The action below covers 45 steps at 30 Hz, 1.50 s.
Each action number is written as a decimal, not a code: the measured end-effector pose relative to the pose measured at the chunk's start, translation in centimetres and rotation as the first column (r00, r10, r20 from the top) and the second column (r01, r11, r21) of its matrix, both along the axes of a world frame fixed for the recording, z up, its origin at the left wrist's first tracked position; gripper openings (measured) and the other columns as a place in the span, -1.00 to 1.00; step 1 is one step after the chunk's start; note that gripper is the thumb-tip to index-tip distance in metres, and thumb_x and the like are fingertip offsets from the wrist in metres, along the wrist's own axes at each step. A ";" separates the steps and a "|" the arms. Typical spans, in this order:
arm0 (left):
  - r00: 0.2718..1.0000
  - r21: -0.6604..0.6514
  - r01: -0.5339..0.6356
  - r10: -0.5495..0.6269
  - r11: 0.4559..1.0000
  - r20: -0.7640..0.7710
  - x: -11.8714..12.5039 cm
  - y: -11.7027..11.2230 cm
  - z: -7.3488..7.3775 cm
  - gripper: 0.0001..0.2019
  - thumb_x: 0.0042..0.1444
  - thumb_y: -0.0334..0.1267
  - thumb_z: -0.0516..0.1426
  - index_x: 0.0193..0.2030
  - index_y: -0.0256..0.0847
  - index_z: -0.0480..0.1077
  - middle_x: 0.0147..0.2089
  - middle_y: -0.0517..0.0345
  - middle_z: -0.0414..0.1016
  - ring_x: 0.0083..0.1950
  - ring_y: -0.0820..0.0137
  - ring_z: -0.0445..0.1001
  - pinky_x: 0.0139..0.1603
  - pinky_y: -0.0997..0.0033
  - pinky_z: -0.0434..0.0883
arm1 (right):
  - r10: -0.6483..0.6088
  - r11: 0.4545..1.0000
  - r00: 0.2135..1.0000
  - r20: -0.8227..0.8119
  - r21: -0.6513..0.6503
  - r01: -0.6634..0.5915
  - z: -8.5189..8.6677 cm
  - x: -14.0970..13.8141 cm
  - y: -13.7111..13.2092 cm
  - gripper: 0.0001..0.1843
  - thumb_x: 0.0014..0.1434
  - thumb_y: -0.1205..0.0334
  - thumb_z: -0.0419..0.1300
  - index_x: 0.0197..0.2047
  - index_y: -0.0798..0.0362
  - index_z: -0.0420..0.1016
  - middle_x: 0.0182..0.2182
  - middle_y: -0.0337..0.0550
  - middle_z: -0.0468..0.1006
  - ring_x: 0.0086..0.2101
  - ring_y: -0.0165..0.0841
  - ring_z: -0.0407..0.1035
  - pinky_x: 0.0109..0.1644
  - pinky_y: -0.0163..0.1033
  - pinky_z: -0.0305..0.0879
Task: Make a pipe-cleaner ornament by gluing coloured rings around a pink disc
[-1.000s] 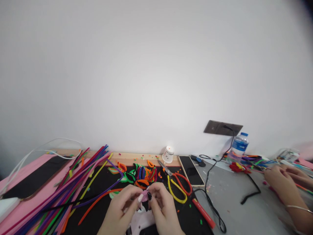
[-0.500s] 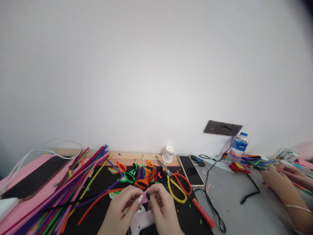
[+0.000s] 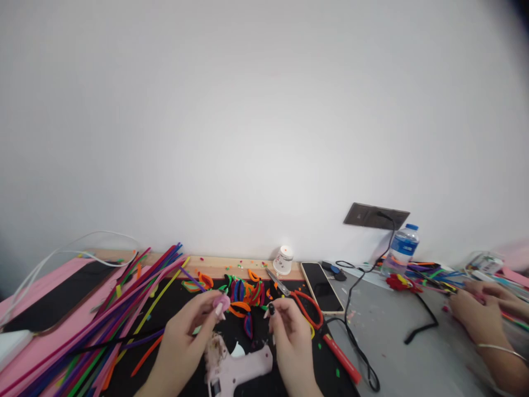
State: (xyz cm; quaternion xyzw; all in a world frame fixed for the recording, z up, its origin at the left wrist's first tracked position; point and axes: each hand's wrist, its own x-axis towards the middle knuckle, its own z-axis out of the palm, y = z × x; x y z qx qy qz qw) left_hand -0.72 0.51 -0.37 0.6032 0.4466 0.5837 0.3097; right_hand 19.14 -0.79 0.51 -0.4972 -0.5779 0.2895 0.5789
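The small, round, fuzzy pink-purple piece (image 3: 222, 302) could drop from the left hand (image 3: 184, 335), because only the tips of the thumb and finger seem to pinch it, and a hand dipping too low might bump the pale pink plastic glue gun (image 3: 250, 366) lying below and between the fingers. The piece sits right in those left fingertips, apart from the right hand (image 3: 294, 337), whose thumb and finger are close together, though I can't tell if they hold anything tiny. Past the fingers lie bright, fuzzy, leaf-shaped loops (image 3: 238, 292).
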 end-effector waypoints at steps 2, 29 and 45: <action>0.996 0.051 -0.057 0.060 0.997 -0.071 -0.8 0.7 0.1 -0.83 0.13 -0.19 0.16 -0.14 -0.11 0.46 -0.19 0.09 0.63 -0.19 0.25 0.61 -0.13 0.29 0.57 | -0.069 0.998 0.997 -0.026 -0.010 0.068 0.3 0.5 0.2 -0.82 0.22 0.14 0.08 -0.32 0.06 0.37 -0.56 -0.28 0.31 -0.56 -0.40 0.20 -0.51 -0.35 0.16; 0.890 0.166 -0.367 0.397 0.916 -0.225 -5.9 3.5 0.9 -0.75 0.16 -0.09 0.06 -0.16 -0.19 0.41 -0.24 0.05 0.55 -0.34 0.26 0.57 -0.32 0.31 0.54 | 0.199 0.980 0.900 0.388 -0.059 -0.192 1.6 -0.5 1.2 -0.84 0.12 0.42 0.05 -0.38 0.07 0.43 -0.58 -0.28 0.41 -0.57 -0.41 0.27 -0.48 -0.37 0.15; 0.855 0.242 -0.306 0.378 0.921 -0.355 -5.1 3.6 -0.5 -0.89 0.13 -0.21 0.06 -0.25 -0.14 0.36 -0.31 0.10 0.53 -0.31 0.25 0.55 -0.30 0.33 0.51 | 0.287 0.872 0.173 0.942 -0.182 -0.454 3.3 -8.5 6.2 -0.81 0.03 0.44 0.20 -0.28 0.06 0.57 -0.33 -0.05 0.64 -0.34 -0.18 0.53 -0.35 -0.25 0.38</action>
